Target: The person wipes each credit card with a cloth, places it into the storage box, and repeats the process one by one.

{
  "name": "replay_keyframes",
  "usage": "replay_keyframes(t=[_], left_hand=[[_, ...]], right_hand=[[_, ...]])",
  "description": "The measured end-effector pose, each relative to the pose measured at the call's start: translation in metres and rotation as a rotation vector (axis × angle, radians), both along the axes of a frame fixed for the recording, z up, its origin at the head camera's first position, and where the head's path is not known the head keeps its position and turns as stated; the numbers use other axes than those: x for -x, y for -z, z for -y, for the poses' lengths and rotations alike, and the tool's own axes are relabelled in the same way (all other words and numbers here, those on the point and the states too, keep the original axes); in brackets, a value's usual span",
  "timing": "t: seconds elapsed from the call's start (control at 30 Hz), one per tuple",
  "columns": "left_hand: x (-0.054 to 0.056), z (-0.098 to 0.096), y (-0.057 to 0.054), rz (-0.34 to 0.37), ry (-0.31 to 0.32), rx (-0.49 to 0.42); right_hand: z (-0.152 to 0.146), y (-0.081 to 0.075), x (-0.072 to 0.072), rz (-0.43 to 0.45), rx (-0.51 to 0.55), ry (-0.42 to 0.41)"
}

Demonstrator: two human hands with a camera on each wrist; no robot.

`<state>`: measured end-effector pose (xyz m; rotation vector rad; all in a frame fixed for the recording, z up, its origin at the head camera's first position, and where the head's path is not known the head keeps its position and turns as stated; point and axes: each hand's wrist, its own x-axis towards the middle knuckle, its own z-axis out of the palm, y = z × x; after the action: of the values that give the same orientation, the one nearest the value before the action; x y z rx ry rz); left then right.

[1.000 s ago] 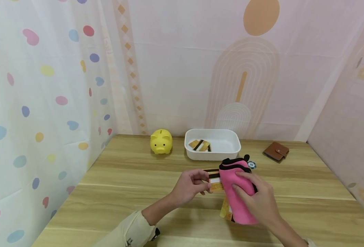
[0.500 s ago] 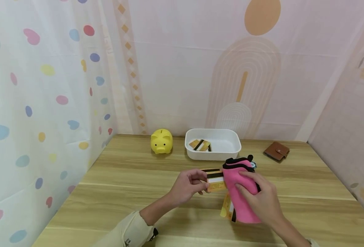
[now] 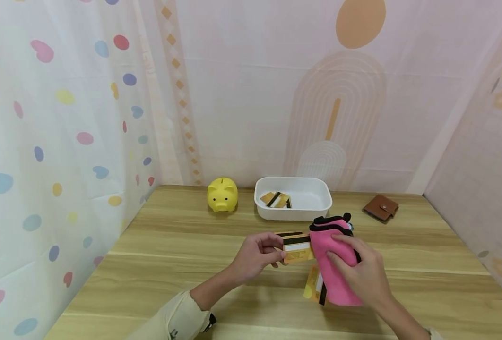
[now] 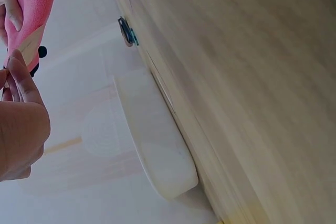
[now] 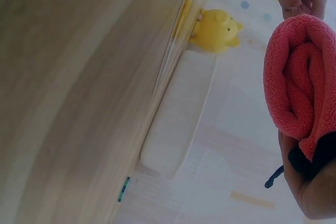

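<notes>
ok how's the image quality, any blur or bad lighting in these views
Head view: bright, even light, yellow piggy bank crisp, soft shadows on the wooden tabletop; left wrist view: hazy, near wood grain smeared, white tray washed out; right wrist view: darker toward upper left, grain blurred, yet the pink fleecy cloth shows texture.

Head view: I'm getting bright, even light, source out of shot; faint soft shadows low on the tabletop (image 3: 166,269). Polka-dot curtain (image 3: 74,165) looks stretched toward the left edge. Both wrist feeds dimmer, softer; near wood grain smeared, white tub (image 4: 155,135) hazy.
</notes>
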<state>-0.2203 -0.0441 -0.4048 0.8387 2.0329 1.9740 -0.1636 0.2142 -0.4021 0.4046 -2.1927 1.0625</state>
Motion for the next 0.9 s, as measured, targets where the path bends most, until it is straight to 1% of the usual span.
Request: replay_keyframes(t=[0.27,0.57,0.7,0.9], left_hand=[[-0.0006,0.0028,-0.0004,0.016,-0.028,-0.001],[-0.0001,0.0049,0.0018,0.035,-0.037,-0.021],[0.0005,0.0057,0.0023,0.034,-0.044,-0.033],[0.0015,0.0065,0.0021,0.06,-0.048,-0.046]], right_hand=[[-0.002,-0.0002,0.0012,0.038,0.028,0.009],[-0.0041,-0.0014,0.0004,0.079,0.054,0.02],[-0.0055,-0.0025,0.0004,0.077,0.058,0.029],[-0.0065,-0.0028,0.0005,0.07,0.042,0.038]])
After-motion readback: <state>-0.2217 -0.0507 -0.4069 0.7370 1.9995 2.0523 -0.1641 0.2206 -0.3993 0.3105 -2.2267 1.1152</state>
